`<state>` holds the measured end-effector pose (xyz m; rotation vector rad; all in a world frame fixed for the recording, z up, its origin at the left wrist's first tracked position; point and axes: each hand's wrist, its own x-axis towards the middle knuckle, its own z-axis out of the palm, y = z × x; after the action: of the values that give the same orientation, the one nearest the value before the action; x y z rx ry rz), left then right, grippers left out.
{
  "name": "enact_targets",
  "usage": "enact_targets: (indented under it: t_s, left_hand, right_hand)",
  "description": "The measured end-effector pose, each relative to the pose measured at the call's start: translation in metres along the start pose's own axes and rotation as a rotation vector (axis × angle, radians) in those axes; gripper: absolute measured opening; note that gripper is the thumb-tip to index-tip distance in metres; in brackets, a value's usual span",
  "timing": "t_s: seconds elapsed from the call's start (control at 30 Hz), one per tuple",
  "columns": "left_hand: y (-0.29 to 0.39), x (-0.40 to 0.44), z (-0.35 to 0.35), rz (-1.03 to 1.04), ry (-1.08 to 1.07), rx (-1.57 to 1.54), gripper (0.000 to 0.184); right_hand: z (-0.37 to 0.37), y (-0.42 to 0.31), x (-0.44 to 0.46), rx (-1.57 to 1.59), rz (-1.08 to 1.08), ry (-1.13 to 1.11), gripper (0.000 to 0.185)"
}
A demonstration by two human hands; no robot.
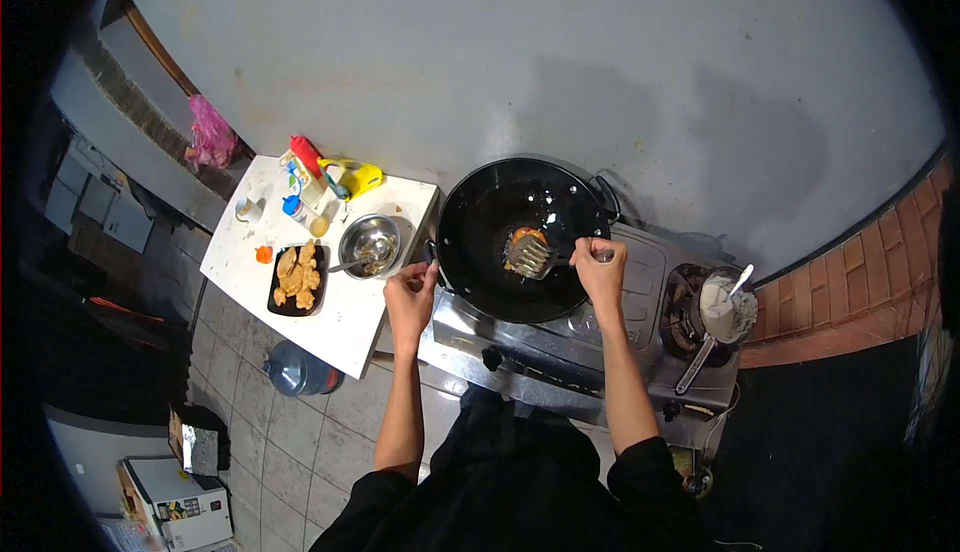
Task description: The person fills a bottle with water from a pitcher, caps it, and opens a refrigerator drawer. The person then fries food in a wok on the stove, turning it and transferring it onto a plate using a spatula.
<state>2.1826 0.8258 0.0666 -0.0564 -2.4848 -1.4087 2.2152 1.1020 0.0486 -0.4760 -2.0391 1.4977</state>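
A black wok [475,207] with two side handles sits on the left burner of the stove. My left hand [409,302] is closed at the wok's left handle, with the fingertips against it. In my right hand [601,274] is the handle of a slotted metal spatula [530,258], gripped over the wok's right side. The spatula's head is down in the wok, touching or partly covering a small orange-brown piece of fried food [523,236]. Some shiny oil shows around that piece.
On the white table [345,337] to the left are a black plate [273,299] of fried pieces, a steel bowl [372,223] with a spoon, and several bottles. A pot [742,324] with a ladle stands on the right burner. A blue water jug [293,368] lies on the floor.
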Motion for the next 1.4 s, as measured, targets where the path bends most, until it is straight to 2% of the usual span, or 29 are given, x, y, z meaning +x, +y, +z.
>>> enact_targets:
  t_s: [0.07, 0.13, 0.37, 0.47, 0.5, 0.6, 1.13, 1.33, 1.4]
  left_hand:
    - [-0.002, 0.000, 0.001, 0.008, 0.001, 0.009, 0.031]
    - [-0.001, -0.003, 0.002, -0.002, 0.018, -0.009, 0.032]
    - [0.000, -0.006, 0.002, 0.004, 0.067, 0.031, 0.032]
    - [-0.003, -0.006, 0.003, -0.001, 0.073, 0.028, 0.032]
    - [-0.004, -0.006, 0.004, -0.004, 0.076, 0.020, 0.032]
    - [-0.006, -0.007, 0.004, -0.025, 0.065, 0.030, 0.030]
    - [-0.005, -0.003, 0.001, -0.040, 0.006, -0.045, 0.027]
    - [-0.007, -0.006, 0.003, -0.059, 0.018, -0.047, 0.026]
    - [-0.006, -0.008, 0.004, -0.075, 0.033, -0.053, 0.026]
  right_hand:
    - [-0.002, -0.009, 0.003, -0.031, -0.031, -0.010, 0.030]
    - [-0.008, -0.023, 0.007, 0.144, 0.241, -0.078, 0.032]
    - [-0.015, -0.021, 0.011, 0.192, 0.123, -0.102, 0.037]
    - [-0.012, -0.019, 0.004, 0.121, 0.151, -0.170, 0.036]
    - [-0.005, 0.000, 0.005, 0.128, -0.016, -0.096, 0.031]
    - [-0.005, 0.003, 0.003, 0.042, -0.078, -0.094, 0.027]
    - [-0.002, -0.001, 0.005, -0.016, 0.003, -0.065, 0.028]
    - [-0.002, -0.001, 0.007, 0.059, -0.038, -0.081, 0.029]
    - [0.000, -0.001, 0.009, 0.004, -0.185, -0.043, 0.033]
